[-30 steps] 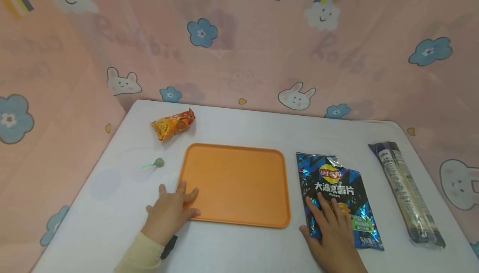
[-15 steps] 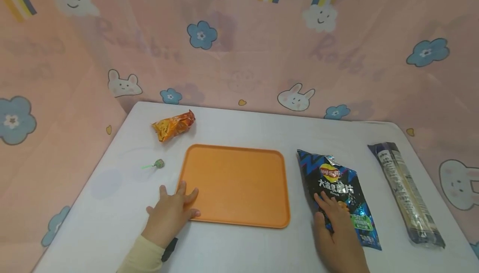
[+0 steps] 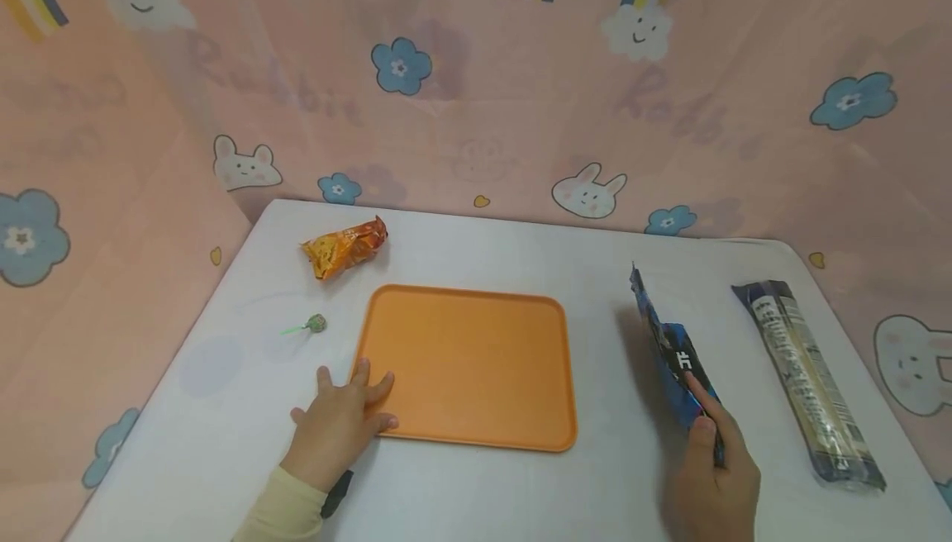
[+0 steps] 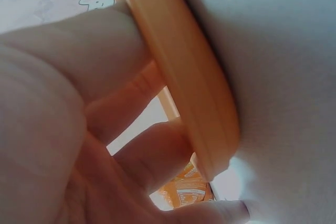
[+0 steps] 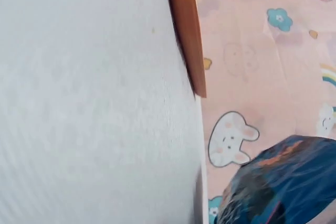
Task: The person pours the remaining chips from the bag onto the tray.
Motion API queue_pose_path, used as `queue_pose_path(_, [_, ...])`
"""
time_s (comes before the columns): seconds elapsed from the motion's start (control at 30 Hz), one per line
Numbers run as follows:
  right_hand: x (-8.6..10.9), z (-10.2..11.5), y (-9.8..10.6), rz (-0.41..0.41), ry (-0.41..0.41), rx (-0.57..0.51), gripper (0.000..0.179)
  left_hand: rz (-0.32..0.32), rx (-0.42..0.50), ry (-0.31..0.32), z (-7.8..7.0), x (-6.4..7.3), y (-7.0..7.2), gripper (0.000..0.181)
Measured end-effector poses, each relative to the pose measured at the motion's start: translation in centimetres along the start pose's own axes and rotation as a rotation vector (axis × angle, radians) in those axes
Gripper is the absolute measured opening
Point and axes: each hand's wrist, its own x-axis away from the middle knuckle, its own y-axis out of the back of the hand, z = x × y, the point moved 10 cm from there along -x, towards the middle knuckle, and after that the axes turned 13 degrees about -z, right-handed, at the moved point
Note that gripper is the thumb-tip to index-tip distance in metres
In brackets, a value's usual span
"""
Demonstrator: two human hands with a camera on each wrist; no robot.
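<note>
My right hand (image 3: 717, 476) grips a dark blue bag of potato chips (image 3: 673, 389) by its side, thumb on the near face and index finger along the printed front. The bag is tilted on edge above the table, its shadow falling to the left. In the right wrist view the crinkled bag (image 5: 294, 177) fills the lower right corner. My left hand (image 3: 335, 426) rests with spread fingers on the near left corner of an orange tray (image 3: 476, 368). The left wrist view shows those fingers against the tray's rim (image 4: 184, 72).
Left of the tray lies a lollipop (image 3: 316, 324) with a green stick. An orange snack packet (image 3: 345, 249) sits near the back left. A long clear-and-purple package (image 3: 806, 385) lies along the right side. A pink printed cloth (image 3: 476, 96) hangs behind the white table (image 3: 506, 496).
My right hand has gone from lying flat on the chip bag to gripping its side, and the bag has been lifted and turned on edge. My left hand and the tray stay put.
</note>
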Motion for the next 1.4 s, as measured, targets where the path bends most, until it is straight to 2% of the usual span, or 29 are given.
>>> queue_pose_path(0.23, [-1.1,-0.8,2.0,-0.159,-0.132,-0.083,0.041,-0.011,-0.008,-0.008,0.0,0.1,0.2,0.062])
queue_pose_path(0.3, [-1.5,-1.1,2.4,-0.185,-0.212,-0.083,0.043,-0.010,-0.007,-0.009,0.1,0.1,0.2,0.062])
queue_pose_path(0.43, [-2.4,-1.3,2.3,-0.170,-0.437,-0.129,0.045,-0.005,-0.005,-0.004,0.4,0.1,0.3,0.062])
queue_pose_path(0.47, [-2.6,-1.1,2.0,-0.158,-0.486,-0.171,0.045,-0.002,-0.005,-0.001,0.4,0.1,0.4,0.062])
queue_pose_path(0.53, [-3.2,-0.1,1.4,-0.134,-0.523,-0.282,0.046,0.001,-0.001,0.004,0.5,0.1,0.5,0.061])
queue_pose_path(0.63, [-3.9,2.2,0.0,-0.083,-0.511,-0.486,0.047,0.010,0.009,0.012,0.6,0.1,0.6,0.062])
queue_pose_path(0.7, [-4.0,3.9,-1.0,-0.048,-0.472,-0.606,0.048,0.018,0.013,0.015,0.6,0.1,0.5,0.063])
queue_pose_path(0.83, [-3.7,6.8,-3.0,0.047,-0.406,-0.719,0.048,0.039,0.006,0.025,0.6,-0.1,0.2,0.064])
queue_pose_path(0.93, [-3.2,8.6,-4.7,0.142,-0.359,-0.699,0.049,0.054,0.001,0.036,0.6,-0.1,0.1,0.065])
queue_pose_path(1.07, [-2.4,10.5,-7.0,0.284,-0.277,-0.522,0.051,0.063,0.006,0.044,0.6,-0.1,0.0,0.066])
queue_pose_path(1.17, [-1.7,11.9,-9.0,0.392,-0.208,-0.445,0.051,0.067,0.004,0.052,0.6,-0.1,-0.1,0.066])
queue_pose_path(1.23, [-1.3,13.1,-10.3,0.458,-0.150,-0.441,0.051,0.071,0.001,0.060,0.7,-0.2,-0.1,0.067])
queue_pose_path(1.4, [-0.9,16.7,-12.4,0.564,0.019,-0.547,0.049,0.073,0.000,0.077,0.8,-0.4,-0.3,0.066])
